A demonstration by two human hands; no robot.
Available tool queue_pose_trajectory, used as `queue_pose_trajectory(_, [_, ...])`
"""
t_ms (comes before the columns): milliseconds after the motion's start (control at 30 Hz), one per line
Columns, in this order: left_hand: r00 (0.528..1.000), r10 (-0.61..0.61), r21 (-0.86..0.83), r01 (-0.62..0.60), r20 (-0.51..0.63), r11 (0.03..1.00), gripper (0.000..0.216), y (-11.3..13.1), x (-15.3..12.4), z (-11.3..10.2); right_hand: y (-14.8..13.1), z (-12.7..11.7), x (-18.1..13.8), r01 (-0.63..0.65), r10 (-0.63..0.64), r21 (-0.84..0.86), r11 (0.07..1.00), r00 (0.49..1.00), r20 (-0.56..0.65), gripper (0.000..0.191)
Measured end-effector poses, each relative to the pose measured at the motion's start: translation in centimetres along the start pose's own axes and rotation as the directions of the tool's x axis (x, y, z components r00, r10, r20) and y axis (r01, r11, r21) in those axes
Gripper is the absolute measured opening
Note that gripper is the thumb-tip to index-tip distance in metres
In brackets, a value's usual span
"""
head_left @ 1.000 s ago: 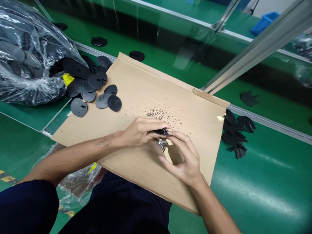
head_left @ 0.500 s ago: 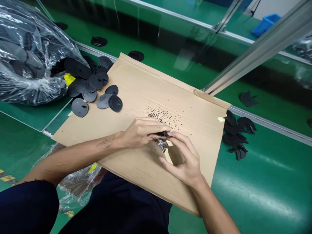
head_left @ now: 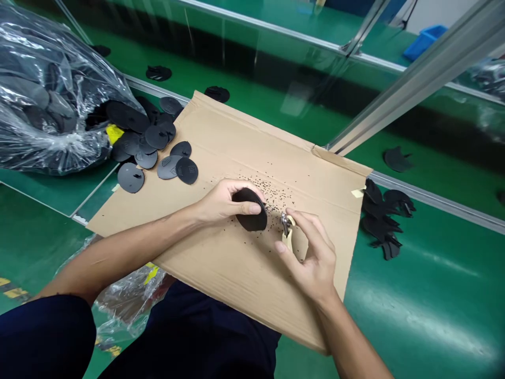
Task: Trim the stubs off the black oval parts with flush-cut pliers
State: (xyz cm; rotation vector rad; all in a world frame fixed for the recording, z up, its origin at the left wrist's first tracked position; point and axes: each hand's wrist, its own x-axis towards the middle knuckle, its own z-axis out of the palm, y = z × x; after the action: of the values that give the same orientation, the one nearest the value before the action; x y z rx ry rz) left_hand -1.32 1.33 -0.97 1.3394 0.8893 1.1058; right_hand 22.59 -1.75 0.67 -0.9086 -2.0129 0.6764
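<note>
Pinched between thumb and fingers, a black oval plastic disc (head_left: pixel 252 217) is held upright on edge in my left hand (head_left: pixel 226 202). A pair of small nippers (head_left: pixel 287 231) with cream handles and metal jaws sits in my right hand (head_left: pixel 313 255), its fingers wrapped loosely round the handles. The jaws are a short way right of the disc, not touching it. Beneath both hands lies a cardboard sheet (head_left: pixel 252 284), strewn with tiny black bits (head_left: pixel 276 192). Several similar black discs (head_left: pixel 187 170) lie at its left edge.
At the left, a clear plastic bag (head_left: pixel 59 105) spills black discs onto the green table. Right of the cardboard lies a stack of black parts (head_left: pixel 382 216). A metal post (head_left: pixel 394 89) rises behind the cardboard, with a single black part (head_left: pixel 397 159) beyond it.
My hands have moved apart, the right one with the nippers going right and down. My left hand has turned the disc from nearly flat to upright, showing its face.
</note>
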Motion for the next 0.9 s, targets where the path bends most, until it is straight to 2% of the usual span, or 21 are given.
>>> queue_pose_trajectory(100, [0.989, -0.090, -0.131, 0.106, 0.121, 0.986, 0.050, 0.0, 0.3, -0.4, 0.3, 0.0, 0.1, -0.018, 0.018, -0.012, 1.000, 0.999, 0.041, 0.049])
queue_pose_trajectory(200, [0.968, -0.172, -0.213, 0.211, 0.185, 0.954, 0.053, 0.3, 0.3, -0.5, 0.4, 0.0, 0.1, -0.005, 0.003, 0.021, 1.000, 0.995, 0.096, 0.050])
queue_pose_trajectory(433, [0.920, -0.287, -0.236, 0.351, 0.267, 0.906, 0.056, 1.2, 0.3, -0.9, 0.1, -0.1, 0.0, -0.014, 0.007, 0.061, 0.998, 0.994, 0.112, 0.051])
queue_pose_trajectory(700, [0.864, -0.300, -0.229, 0.413, 0.405, 0.881, 0.053, 1.5, 0.4, -1.6, 0.2, 0.1, 0.2, 0.045, -0.057, 0.071, 0.996, 0.983, 0.174, 0.048])
queue_pose_trajectory(900, [0.846, -0.292, -0.191, 0.409, 0.445, 0.893, 0.052, 1.4, 0.5, -1.8, 0.1, 0.0, 0.3, 0.087, -0.100, 0.073, 0.993, 0.975, 0.199, 0.047])
